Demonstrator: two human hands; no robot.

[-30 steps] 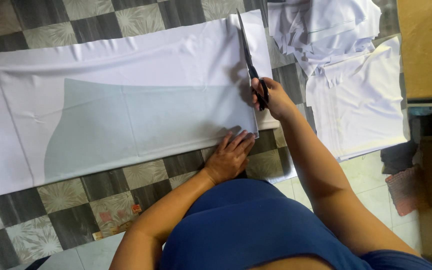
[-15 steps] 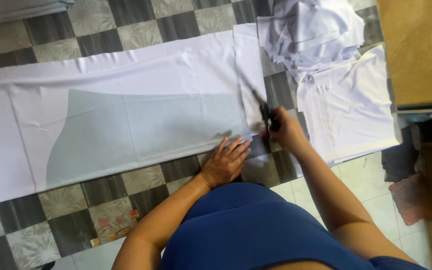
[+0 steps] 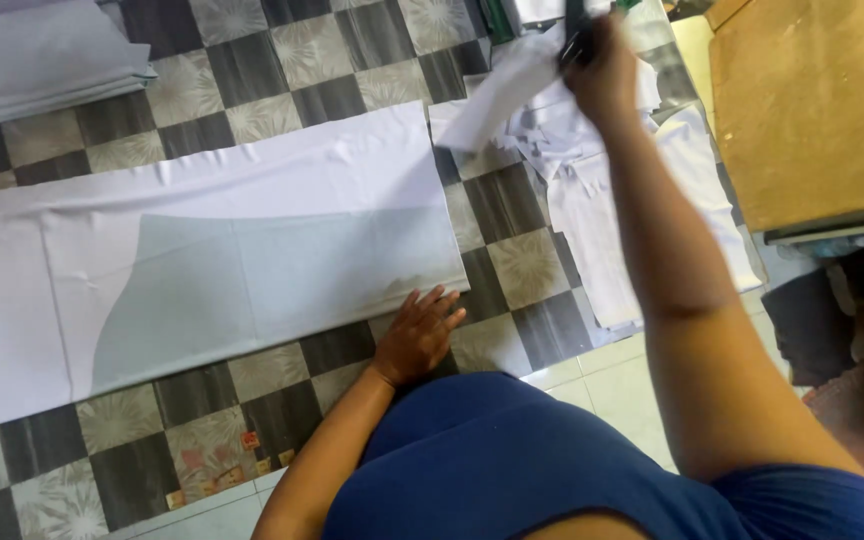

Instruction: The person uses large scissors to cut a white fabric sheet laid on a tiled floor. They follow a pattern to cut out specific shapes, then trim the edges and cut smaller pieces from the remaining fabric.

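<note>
A long white cloth [image 3: 202,190] lies flat on the checkered floor, with a pale grey paper pattern [image 3: 272,285] on top of it. My left hand [image 3: 417,335] rests flat at the cloth's near right corner, fingers spread. My right hand [image 3: 602,70] is raised to the upper right, closed on black scissors [image 3: 577,35] and a cut-off white cloth strip [image 3: 497,95] that hangs from it. The strip is above the pile of white cloth pieces [image 3: 612,200] to the right.
Folded white fabric [image 3: 47,60] lies at the top left. A wooden board or table top [image 3: 812,110] stands at the right. Dark and reddish cloth [image 3: 832,340] lies at the right edge. The floor [image 3: 282,50] is dark and light tiles.
The scissors finished the cut along the cloth's right end. My right hand rose away to the upper right with the scissors and the cut strip. The left hand stayed at the corner.
</note>
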